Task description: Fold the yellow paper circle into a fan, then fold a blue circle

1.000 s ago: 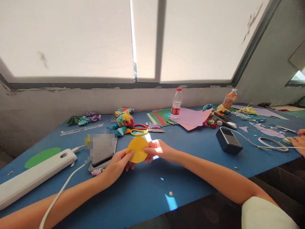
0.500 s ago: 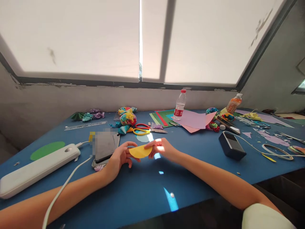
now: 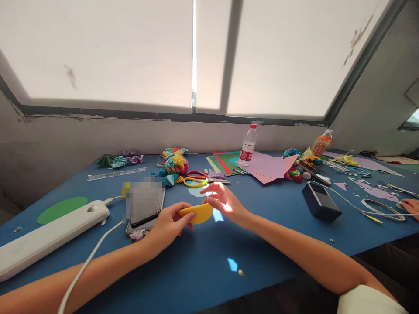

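A folded yellow paper piece (image 3: 201, 213), shaped like a half circle, is held above the blue table. My left hand (image 3: 172, 220) pinches its left end, with the thumb on the near face and the fingers behind. At the paper's upper right corner is my right hand (image 3: 225, 203); its fingers are apart and raised, and the thumb is near or touching the edge. Scissors with red and yellow handles (image 3: 196, 178) lie beyond my hands, by a pale round paper (image 3: 197, 191). A dark phone (image 3: 145, 216) rests left of my left hand.
A white power strip (image 3: 55, 237) and a green paper circle (image 3: 62, 209) lie left. A bottle (image 3: 248, 146) stands by coloured sheets (image 3: 265, 163) at the back. On the right are a black box-shaped device (image 3: 321, 201), cables, paper scraps and another person's hand (image 3: 410, 206).
My left thumb has come over the near face of the yellow paper. My right hand has loosened from its right end, fingers lifting. The other person's hand shows more at right.
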`<action>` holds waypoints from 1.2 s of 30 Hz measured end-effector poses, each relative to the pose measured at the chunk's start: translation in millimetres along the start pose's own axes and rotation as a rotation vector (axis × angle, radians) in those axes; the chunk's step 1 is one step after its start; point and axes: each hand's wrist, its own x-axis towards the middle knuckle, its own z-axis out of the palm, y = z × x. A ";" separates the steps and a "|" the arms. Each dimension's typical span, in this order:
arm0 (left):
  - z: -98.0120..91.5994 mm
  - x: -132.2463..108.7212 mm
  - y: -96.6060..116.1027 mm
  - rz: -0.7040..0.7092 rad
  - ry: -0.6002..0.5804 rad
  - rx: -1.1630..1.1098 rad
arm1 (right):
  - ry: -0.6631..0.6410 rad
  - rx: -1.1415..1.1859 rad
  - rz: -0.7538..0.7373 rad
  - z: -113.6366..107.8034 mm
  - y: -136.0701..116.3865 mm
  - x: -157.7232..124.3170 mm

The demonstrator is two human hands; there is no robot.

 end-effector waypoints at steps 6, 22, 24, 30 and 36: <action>0.1 -2.6 1.1 0.040 -0.034 0.054 | -0.075 -0.225 0.064 7.7 7.0 -3.0; 1.6 -5.9 0.0 0.111 -0.006 0.123 | -0.102 -0.393 -0.120 6.5 0.0 -6.1; 1.7 -6.5 0.0 0.138 0.010 0.154 | -0.103 -0.405 -0.138 7.1 1.0 -6.5; 2.2 -6.5 -0.8 0.140 0.030 0.190 | -0.101 -0.427 -0.147 8.7 1.5 -7.1; 1.7 -6.5 -4.3 0.152 0.003 0.200 | -0.083 -0.448 -0.121 9.4 2.0 -8.0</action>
